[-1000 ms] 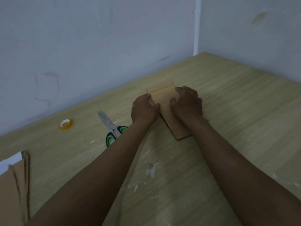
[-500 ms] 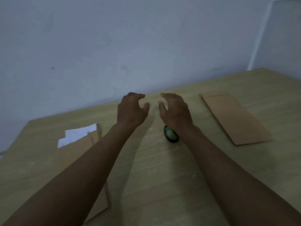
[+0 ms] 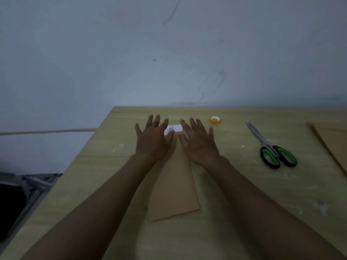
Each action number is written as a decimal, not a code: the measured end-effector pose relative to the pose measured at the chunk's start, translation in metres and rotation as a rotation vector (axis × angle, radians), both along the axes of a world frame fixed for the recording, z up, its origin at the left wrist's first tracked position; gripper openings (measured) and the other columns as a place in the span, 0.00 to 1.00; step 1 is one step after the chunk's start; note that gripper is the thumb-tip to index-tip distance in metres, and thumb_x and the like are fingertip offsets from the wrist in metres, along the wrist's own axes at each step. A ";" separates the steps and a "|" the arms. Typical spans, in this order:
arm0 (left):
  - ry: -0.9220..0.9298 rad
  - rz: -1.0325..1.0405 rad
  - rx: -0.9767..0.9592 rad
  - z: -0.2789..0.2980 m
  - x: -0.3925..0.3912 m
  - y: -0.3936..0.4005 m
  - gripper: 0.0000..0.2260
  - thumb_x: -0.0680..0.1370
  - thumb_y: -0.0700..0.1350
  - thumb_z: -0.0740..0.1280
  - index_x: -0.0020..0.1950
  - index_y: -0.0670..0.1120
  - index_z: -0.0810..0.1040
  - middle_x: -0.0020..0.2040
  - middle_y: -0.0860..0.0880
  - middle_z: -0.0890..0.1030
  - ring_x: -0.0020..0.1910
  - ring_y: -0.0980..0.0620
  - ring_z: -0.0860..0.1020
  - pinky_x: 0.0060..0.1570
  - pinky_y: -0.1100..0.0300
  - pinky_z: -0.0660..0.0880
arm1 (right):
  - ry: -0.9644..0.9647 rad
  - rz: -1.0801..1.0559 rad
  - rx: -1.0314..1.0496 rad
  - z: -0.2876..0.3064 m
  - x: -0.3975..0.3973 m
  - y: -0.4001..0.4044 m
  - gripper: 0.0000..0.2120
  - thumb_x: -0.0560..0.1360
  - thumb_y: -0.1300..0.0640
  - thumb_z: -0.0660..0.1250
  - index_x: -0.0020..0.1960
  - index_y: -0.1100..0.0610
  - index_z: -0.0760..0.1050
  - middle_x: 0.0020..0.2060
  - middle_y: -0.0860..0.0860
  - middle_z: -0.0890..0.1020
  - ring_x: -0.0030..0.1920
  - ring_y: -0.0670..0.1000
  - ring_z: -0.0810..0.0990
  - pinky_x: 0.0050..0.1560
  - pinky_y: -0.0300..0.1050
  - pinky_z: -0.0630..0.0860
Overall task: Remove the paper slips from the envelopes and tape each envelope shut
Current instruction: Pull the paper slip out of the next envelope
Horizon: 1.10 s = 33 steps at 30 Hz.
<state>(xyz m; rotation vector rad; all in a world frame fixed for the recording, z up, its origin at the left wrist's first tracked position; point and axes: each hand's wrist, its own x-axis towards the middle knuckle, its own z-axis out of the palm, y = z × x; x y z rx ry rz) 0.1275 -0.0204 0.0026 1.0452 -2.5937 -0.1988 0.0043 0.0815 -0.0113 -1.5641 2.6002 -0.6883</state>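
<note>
Both hands now hover spread over a new brown envelope (image 3: pixel 173 186): left hand (image 3: pixel 153 140) & right hand (image 3: pixel 197 142) flat, gripping nothing. White paper slip (image 3: pixel 173 129) pokes from envelope's far end. Best: pin envelope, pinch slip, pull straight. Tape roll (image 3: pixel 215 120), scissors (image 3: pixel 270 147) lie right of envelope.
</note>
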 end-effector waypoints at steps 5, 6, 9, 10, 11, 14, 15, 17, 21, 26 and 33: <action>-0.097 0.041 0.011 -0.016 0.030 -0.005 0.25 0.84 0.58 0.52 0.80 0.53 0.59 0.82 0.47 0.54 0.81 0.46 0.46 0.73 0.29 0.45 | 0.024 0.039 0.131 -0.010 0.019 -0.010 0.28 0.82 0.41 0.47 0.80 0.48 0.48 0.80 0.48 0.50 0.79 0.50 0.43 0.74 0.68 0.41; -0.113 0.053 0.014 -0.018 0.036 -0.005 0.25 0.84 0.59 0.51 0.80 0.53 0.59 0.82 0.47 0.54 0.81 0.45 0.46 0.72 0.28 0.45 | 0.024 0.042 0.152 -0.012 0.023 -0.011 0.29 0.82 0.40 0.47 0.80 0.49 0.47 0.80 0.47 0.49 0.79 0.50 0.42 0.74 0.68 0.40; -0.172 0.078 0.002 -0.023 0.046 -0.001 0.26 0.83 0.61 0.47 0.78 0.51 0.59 0.81 0.47 0.55 0.81 0.43 0.46 0.68 0.24 0.41 | 0.004 0.042 0.202 -0.013 0.028 -0.014 0.32 0.81 0.38 0.47 0.80 0.50 0.46 0.80 0.47 0.48 0.79 0.49 0.41 0.74 0.69 0.39; -0.185 0.088 0.003 -0.024 0.048 -0.001 0.27 0.83 0.62 0.46 0.78 0.51 0.59 0.81 0.47 0.56 0.81 0.42 0.46 0.67 0.24 0.40 | 0.006 0.041 0.221 -0.013 0.030 -0.014 0.33 0.81 0.37 0.47 0.80 0.51 0.45 0.80 0.46 0.47 0.79 0.49 0.40 0.74 0.69 0.39; -0.195 0.097 0.010 -0.025 0.051 0.000 0.28 0.83 0.62 0.46 0.79 0.51 0.59 0.81 0.48 0.56 0.81 0.42 0.46 0.67 0.23 0.39 | 0.014 0.040 0.239 -0.013 0.031 -0.013 0.33 0.81 0.37 0.47 0.80 0.52 0.45 0.80 0.46 0.47 0.79 0.49 0.40 0.74 0.69 0.38; -0.180 0.113 0.031 -0.029 0.051 0.002 0.27 0.83 0.62 0.48 0.77 0.49 0.61 0.78 0.48 0.63 0.80 0.43 0.52 0.67 0.22 0.40 | 0.040 0.032 0.273 -0.014 0.032 -0.012 0.34 0.81 0.36 0.46 0.80 0.52 0.46 0.80 0.45 0.47 0.79 0.49 0.40 0.73 0.69 0.38; -0.160 0.116 0.028 -0.028 0.051 0.003 0.26 0.83 0.61 0.50 0.76 0.49 0.63 0.76 0.48 0.67 0.80 0.44 0.55 0.67 0.22 0.42 | 0.044 0.031 0.271 -0.014 0.033 -0.012 0.33 0.81 0.36 0.46 0.80 0.51 0.47 0.80 0.45 0.48 0.79 0.49 0.40 0.73 0.69 0.38; -0.114 0.121 0.017 -0.027 0.051 0.006 0.23 0.82 0.59 0.53 0.72 0.49 0.67 0.72 0.48 0.72 0.76 0.46 0.62 0.68 0.23 0.46 | 0.041 0.035 0.243 -0.015 0.034 -0.012 0.32 0.81 0.37 0.46 0.80 0.50 0.48 0.80 0.44 0.50 0.79 0.48 0.41 0.73 0.70 0.38; 0.021 0.148 0.051 -0.025 0.051 0.012 0.20 0.81 0.57 0.59 0.70 0.50 0.71 0.71 0.47 0.73 0.72 0.44 0.68 0.71 0.28 0.50 | -0.051 0.045 0.105 -0.016 0.035 -0.012 0.30 0.81 0.40 0.55 0.80 0.46 0.51 0.78 0.45 0.57 0.79 0.47 0.47 0.75 0.67 0.40; 0.215 0.127 0.013 -0.025 0.051 0.015 0.22 0.78 0.52 0.67 0.71 0.49 0.71 0.68 0.45 0.73 0.65 0.42 0.74 0.68 0.40 0.63 | -0.246 0.032 -0.385 -0.021 0.036 -0.017 0.31 0.73 0.56 0.69 0.75 0.49 0.66 0.65 0.48 0.74 0.65 0.49 0.73 0.68 0.53 0.68; 0.712 0.108 0.201 -0.013 0.042 0.017 0.27 0.79 0.47 0.68 0.77 0.46 0.66 0.56 0.50 0.79 0.47 0.52 0.80 0.52 0.54 0.77 | -0.680 -0.064 -0.749 0.004 0.030 -0.014 0.20 0.74 0.65 0.69 0.63 0.50 0.79 0.45 0.47 0.82 0.42 0.45 0.81 0.47 0.36 0.78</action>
